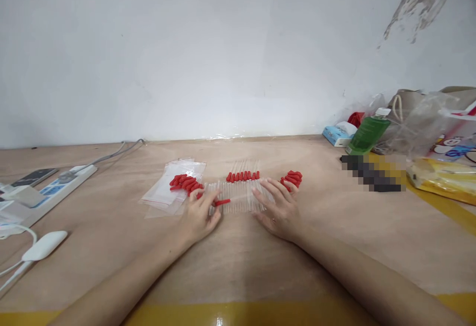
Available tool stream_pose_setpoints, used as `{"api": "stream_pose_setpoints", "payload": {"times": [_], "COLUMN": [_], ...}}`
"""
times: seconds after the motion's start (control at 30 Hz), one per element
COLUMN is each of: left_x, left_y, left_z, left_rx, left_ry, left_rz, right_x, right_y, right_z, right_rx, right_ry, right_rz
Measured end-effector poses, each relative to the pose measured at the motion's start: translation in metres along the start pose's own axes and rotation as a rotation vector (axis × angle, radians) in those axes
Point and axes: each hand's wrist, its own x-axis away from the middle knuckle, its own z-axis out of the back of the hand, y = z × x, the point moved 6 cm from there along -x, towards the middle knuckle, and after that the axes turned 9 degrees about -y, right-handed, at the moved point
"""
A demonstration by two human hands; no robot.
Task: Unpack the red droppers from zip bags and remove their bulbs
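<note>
Rows of clear, thin tubes (240, 202) lie side by side on the table between my hands. My left hand (199, 217) pinches a red rubber bulb (223, 202) between thumb and fingers, its narrow end pointing right over the tubes. My right hand (280, 212) rests at the right end of the row, fingers spread, fingertips at the tubes. Behind the row, several droppers with red bulbs (243, 175) lie lined up, clear stems pointing away. One pile of loose red bulbs (184, 183) sits beside my left hand; another pile (292, 179) lies just beyond my right hand.
Clear zip bags (159, 189) lie under the left pile. At far left are a power strip (70, 187), a phone (35, 177) and a white charger (44, 245). A green bottle (368, 132), tissue pack (336, 135) and plastic bags (420, 117) stand at right. A wall rises behind.
</note>
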Motion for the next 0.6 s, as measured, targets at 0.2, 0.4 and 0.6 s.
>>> {"api": "stream_pose_setpoints", "payload": {"times": [0.2,0.4,0.6], "left_x": [0.018,0.005,0.005], "left_y": [0.013,0.025,0.034], "left_z": [-0.011,-0.006,-0.005], "left_rx": [0.019,0.001,-0.019], "left_ry": [0.021,-0.047,-0.130], "left_rz": [-0.070,-0.093,-0.155], "right_x": [0.000,0.000,0.002], "right_y": [-0.016,-0.019,-0.023], "right_z": [-0.013,-0.021,-0.019], "right_rx": [-0.070,-0.104,-0.159], "right_ry": [-0.095,-0.161,-0.146], "right_rz": [0.122,0.103,0.142]}}
